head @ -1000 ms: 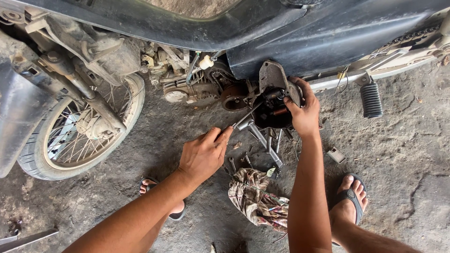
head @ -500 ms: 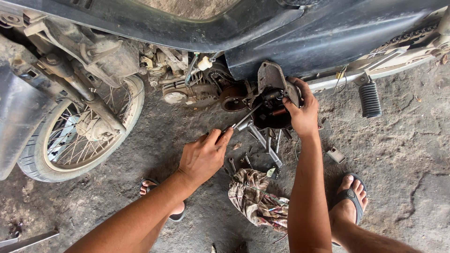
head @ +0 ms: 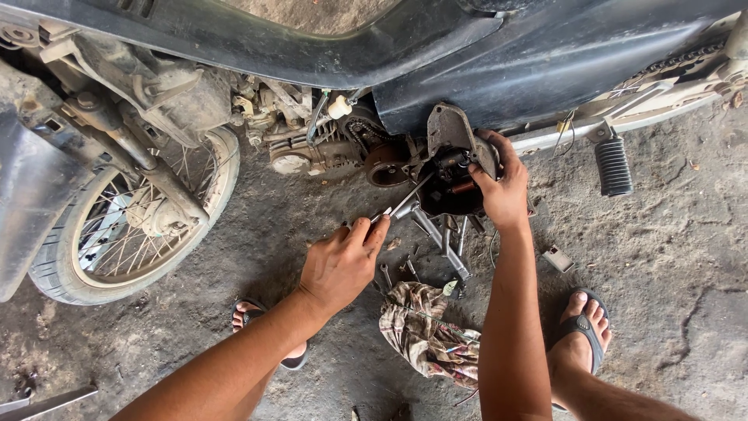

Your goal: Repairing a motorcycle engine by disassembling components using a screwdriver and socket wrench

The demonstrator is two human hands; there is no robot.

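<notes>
My left hand (head: 340,263) grips a slim metal tool (head: 405,203) whose tip reaches up and right into the dark engine side opening (head: 452,191) of a motorcycle (head: 436,70). My right hand (head: 502,187) is closed on the engine part at the right rim of that opening, just below a rusty loose cover plate (head: 448,129). Both hands work low beside the bike, over the dirty concrete floor.
The front wheel (head: 125,226) stands at the left. A black footpeg (head: 613,165) hangs to the right. A patterned rag (head: 425,331) and loose metal tools (head: 452,249) lie on the floor between my sandalled feet (head: 580,327).
Nothing has clearly moved; both hands stay at the engine opening, with only a slight shift of the view.
</notes>
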